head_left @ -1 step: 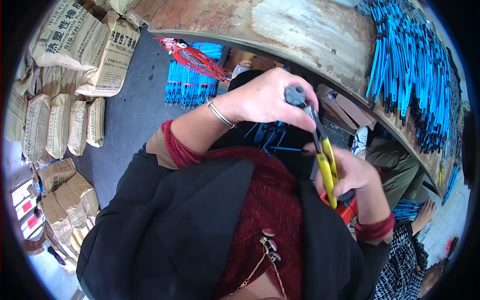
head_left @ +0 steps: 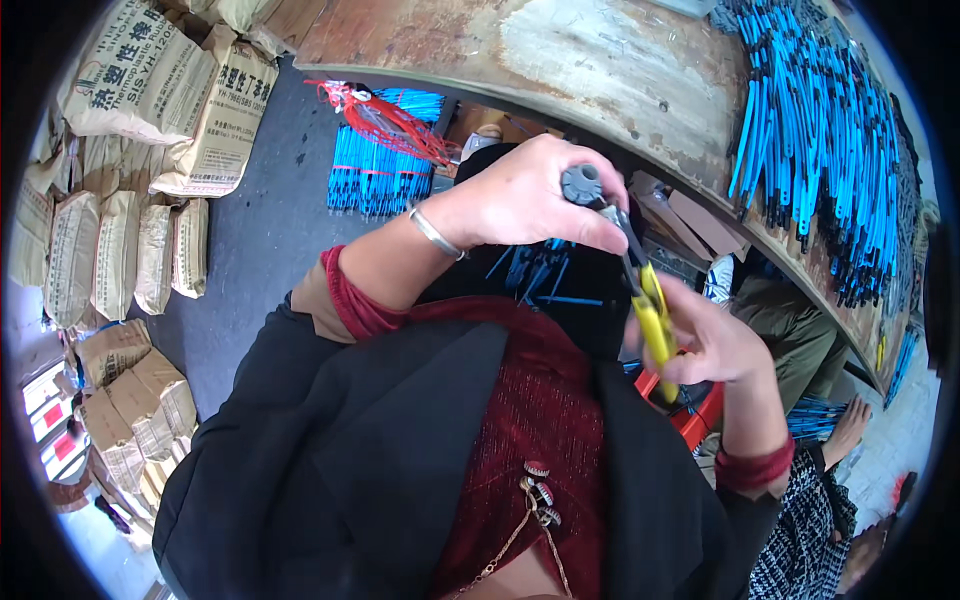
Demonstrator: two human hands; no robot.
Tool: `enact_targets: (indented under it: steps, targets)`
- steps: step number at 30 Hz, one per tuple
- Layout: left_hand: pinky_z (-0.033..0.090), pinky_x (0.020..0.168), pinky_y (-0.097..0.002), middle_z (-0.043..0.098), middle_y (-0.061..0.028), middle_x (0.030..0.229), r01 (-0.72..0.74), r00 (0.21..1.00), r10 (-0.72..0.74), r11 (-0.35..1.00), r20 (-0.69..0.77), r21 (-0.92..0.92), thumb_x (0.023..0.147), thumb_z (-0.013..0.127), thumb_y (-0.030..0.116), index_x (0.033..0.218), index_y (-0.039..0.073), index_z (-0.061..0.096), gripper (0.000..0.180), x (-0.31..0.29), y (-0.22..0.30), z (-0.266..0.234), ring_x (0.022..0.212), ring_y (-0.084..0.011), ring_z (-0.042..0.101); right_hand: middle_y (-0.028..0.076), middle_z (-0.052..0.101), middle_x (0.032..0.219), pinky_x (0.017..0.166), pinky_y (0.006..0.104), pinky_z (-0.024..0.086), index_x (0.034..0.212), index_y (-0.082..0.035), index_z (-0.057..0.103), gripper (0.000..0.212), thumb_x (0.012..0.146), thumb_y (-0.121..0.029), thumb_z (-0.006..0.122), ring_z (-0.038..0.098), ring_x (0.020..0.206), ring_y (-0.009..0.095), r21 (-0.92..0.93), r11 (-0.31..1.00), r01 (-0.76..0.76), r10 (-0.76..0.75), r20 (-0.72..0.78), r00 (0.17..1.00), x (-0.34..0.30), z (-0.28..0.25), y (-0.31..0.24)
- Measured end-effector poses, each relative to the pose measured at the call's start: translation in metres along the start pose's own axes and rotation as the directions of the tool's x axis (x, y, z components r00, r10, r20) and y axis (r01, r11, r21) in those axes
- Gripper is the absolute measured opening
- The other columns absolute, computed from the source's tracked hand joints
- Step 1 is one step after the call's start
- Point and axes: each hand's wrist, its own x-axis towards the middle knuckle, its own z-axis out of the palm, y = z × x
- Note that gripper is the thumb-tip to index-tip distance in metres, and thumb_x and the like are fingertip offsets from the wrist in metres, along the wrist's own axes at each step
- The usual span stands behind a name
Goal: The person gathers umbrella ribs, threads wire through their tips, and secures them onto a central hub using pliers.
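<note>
My left hand [head_left: 535, 195] is closed around a dark grey, ribbed round piece [head_left: 581, 185], with its end showing between thumb and fingers. In my right hand [head_left: 705, 335] is a pair of pliers [head_left: 654, 325] with yellow handles. Their metal jaws point up to the left hand and meet something beside the grey piece; thumb and fingertips hide the exact contact. Several thin blue strips with dark ends [head_left: 540, 265] lie on the dark cloth of my lap, below the left hand.
A worn wooden table [head_left: 430, 40] runs across the far side, carrying a heap of blue strips [head_left: 815, 120] at right. Bundled blue strips [head_left: 380, 180] and red cords [head_left: 390, 120] are beyond my left arm. Paper sacks [head_left: 130, 80] are stacked at left. A co-worker's hand [head_left: 848, 430] is at lower right.
My right hand and wrist have shifted slightly to the right, and the handle ends of the pliers have moved up a little. The left hand keeps its hold on the grey piece.
</note>
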Motion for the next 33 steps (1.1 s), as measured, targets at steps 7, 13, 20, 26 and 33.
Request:
enact_targets:
  steps: [7,13,20,26,33]
  targets:
    - [0.045,0.067,-0.0239,0.062,-0.0023,0.078,-0.077,0.997,0.076,0.992,0.017,0.097,0.06,0.08,0.013,0.089,0.003,0.064,0.034,0.008,0.004,-0.001,0.072,-0.0092,0.056,0.017,0.059,0.065,0.051,0.0324,0.05,0.118,0.004,0.041,0.068,0.064,-0.013,0.078,0.061,0.056,0.026,-0.858,0.51,-0.064,-0.314,-0.255,0.914,-0.027,0.0,-0.023]
    - [0.044,0.068,-0.023,0.061,-0.0014,0.079,-0.057,0.951,0.055,0.998,0.305,-0.004,0.061,0.08,0.013,0.091,0.004,0.064,0.035,0.007,-0.003,0.001,0.074,-0.0083,0.055,0.01,0.06,0.067,0.059,0.0283,0.048,0.118,0.002,0.044,0.058,0.068,-0.011,0.071,0.06,0.059,0.023,0.416,0.866,-0.277,0.258,0.104,0.961,-0.013,-0.001,0.001]
    - [0.045,0.067,-0.0231,0.06,-0.0008,0.077,-0.03,1.0,0.03,0.997,0.004,0.066,0.06,0.081,0.013,0.092,0.003,0.064,0.037,0.005,-0.005,0.007,0.071,-0.0081,0.055,0.017,0.061,0.069,0.054,0.0336,0.051,0.119,0.007,0.041,0.066,0.062,-0.007,0.071,0.062,0.057,0.026,-0.895,0.447,0.014,-0.434,-0.203,0.878,-0.019,-0.008,-0.021]
    - [0.045,0.068,-0.0253,0.062,-0.0031,0.07,-0.172,0.976,0.169,0.985,0.137,0.013,0.062,0.08,0.025,0.085,0.004,0.065,0.035,0.008,0.0,0.004,0.069,-0.0109,0.056,0.015,0.064,0.083,0.072,0.037,0.053,0.127,0.006,0.034,0.078,0.066,-0.02,0.077,0.064,0.081,0.027,0.458,0.802,-0.383,0.288,0.265,0.92,-0.013,-0.012,0.027]
    - [0.044,0.064,-0.0226,0.061,-0.0003,0.074,-0.033,0.997,0.039,0.996,-0.07,0.082,0.064,0.08,0.016,0.084,0.006,0.064,0.028,0.006,-0.006,0.006,0.07,-0.0076,0.055,0.016,0.056,0.108,0.08,0.0291,0.045,0.131,0.004,0.031,0.071,0.072,-0.014,0.066,0.059,0.094,0.022,-0.545,0.838,0.031,-0.213,-0.274,0.938,-0.019,-0.002,-0.012]
